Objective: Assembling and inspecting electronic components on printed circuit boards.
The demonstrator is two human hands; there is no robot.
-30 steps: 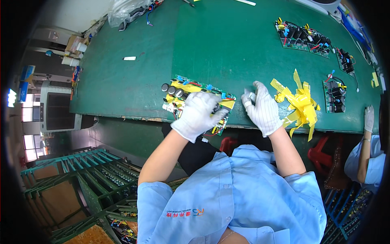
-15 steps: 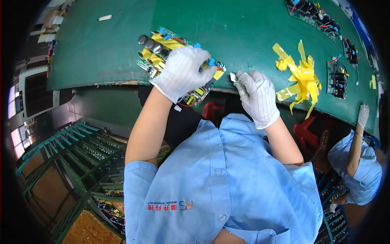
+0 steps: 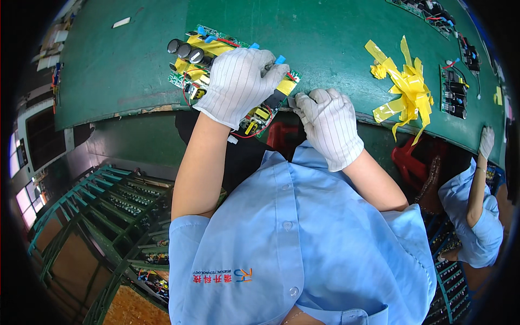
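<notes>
My left hand (image 3: 241,84), in a white striped glove, is closed over a populated circuit board (image 3: 216,46). The board carries black cylindrical capacitors, yellow tape, blue parts and red wires; it lies tilted, its near end sticking out past the table edge. Much of its middle is hidden under my palm. Just right of the board, at the table edge, my gloved right hand (image 3: 329,122) pinches a small thin flat piece (image 3: 292,102). It looks greyish here, and its kind cannot be made out.
A bundle of yellow tape strips (image 3: 409,95) hangs over the edge of the green table (image 3: 325,32) at right. More circuit boards (image 3: 454,92) lie farther right. Beyond them is a co-worker's gloved hand (image 3: 486,142). A red stool (image 3: 411,162) and racks (image 3: 108,211) stand below.
The view has shifted slightly. My right hand has come a little closer to the board, and the small piece, white before, now looks darker and turned. My left hand keeps its hold.
</notes>
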